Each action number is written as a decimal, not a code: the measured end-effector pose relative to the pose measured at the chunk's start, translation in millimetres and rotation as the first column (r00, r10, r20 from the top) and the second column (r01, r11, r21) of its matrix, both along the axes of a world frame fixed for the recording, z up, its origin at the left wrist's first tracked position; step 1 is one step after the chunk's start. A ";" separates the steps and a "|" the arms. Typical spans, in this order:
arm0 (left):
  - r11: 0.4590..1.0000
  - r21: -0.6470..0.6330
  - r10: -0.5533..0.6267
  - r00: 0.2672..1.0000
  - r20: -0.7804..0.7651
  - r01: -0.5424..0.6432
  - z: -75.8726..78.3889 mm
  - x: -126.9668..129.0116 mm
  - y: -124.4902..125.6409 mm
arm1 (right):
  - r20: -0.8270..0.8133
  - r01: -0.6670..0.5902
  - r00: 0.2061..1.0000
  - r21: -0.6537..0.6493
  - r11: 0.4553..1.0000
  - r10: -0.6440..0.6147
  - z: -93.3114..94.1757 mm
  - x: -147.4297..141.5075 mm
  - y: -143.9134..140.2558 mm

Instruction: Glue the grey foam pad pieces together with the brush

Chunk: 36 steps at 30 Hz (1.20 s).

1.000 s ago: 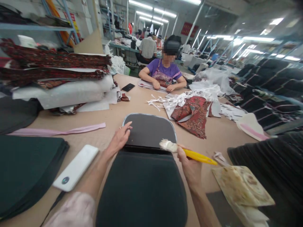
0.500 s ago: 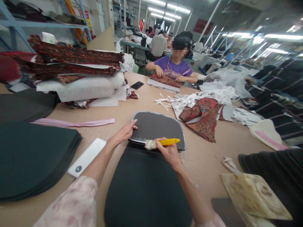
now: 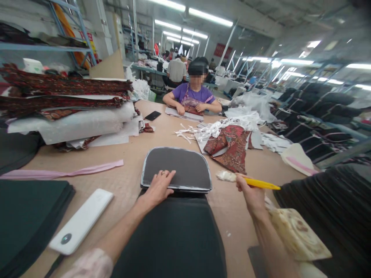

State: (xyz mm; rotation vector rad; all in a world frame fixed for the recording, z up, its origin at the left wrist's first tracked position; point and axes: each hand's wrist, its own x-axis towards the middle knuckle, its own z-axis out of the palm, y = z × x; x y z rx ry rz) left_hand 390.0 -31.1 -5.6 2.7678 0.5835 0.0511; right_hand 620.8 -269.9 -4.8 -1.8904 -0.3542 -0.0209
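Cool tube light is falling over the left hand and right hand, with edges stretching and softening.
Well beyond the hands, ceiling tubes are burning out to plain white, while the ceiling above is looking grey and dim. The tabletop between and beyond the hands is catching even, diffuse light. Right of the right hand, the dark stack is losing detail, and the racks farther off are smearing. The right forearm is blurring slightly; pixelation is covering the co-worker's face.
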 end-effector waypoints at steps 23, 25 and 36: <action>0.989 0.151 0.027 0.993 -0.118 -0.009 -8.5 14.3 -5.1 | 0.059 -0.324 0.940 -0.155 0.933 0.336 -7.2 71.8 162.3; 0.986 0.164 0.031 0.993 -0.111 -0.012 -9.1 14.4 -6.6 | 0.069 -0.232 0.967 -0.176 0.957 0.247 -2.5 79.3 135.2; 0.990 0.138 0.051 0.995 -0.089 -0.038 -9.4 11.0 -11.1 | 0.011 -0.545 0.838 -0.056 0.837 0.546 16.1 -7.5 259.4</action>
